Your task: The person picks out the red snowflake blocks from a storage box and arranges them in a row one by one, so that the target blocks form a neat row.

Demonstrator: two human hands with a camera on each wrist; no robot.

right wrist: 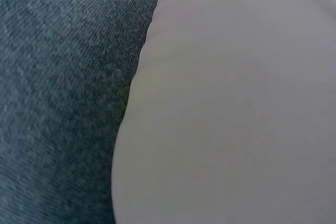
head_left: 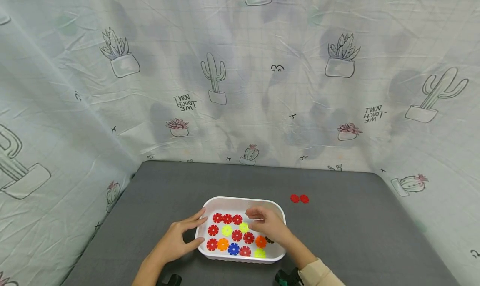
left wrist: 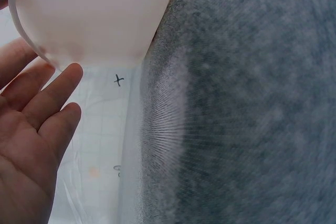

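Observation:
A white plastic tray (head_left: 240, 199) sits on the grey table (head_left: 348, 236) and holds several flower-shaped discs: mostly red (head_left: 237, 235), plus yellow (head_left: 226, 230), orange (head_left: 261, 241) and blue (head_left: 233, 248). My left hand (head_left: 189, 232) rests against the tray's left wall with straight fingers. The left wrist view shows that open palm (left wrist: 37, 129) beside the tray wall (left wrist: 94, 14). My right hand (head_left: 253, 219) is inside the tray with fingers curled over the discs, close to a yellow one (head_left: 244, 227). Whether it pinches a disc is hidden.
Two red discs (head_left: 299, 198) lie joined on the table behind the tray's right corner. Cactus-print cloth (head_left: 240, 90) walls the table at the back and both sides. The right wrist view shows only the tray wall (right wrist: 236, 108) and grey cloth (right wrist: 58, 77).

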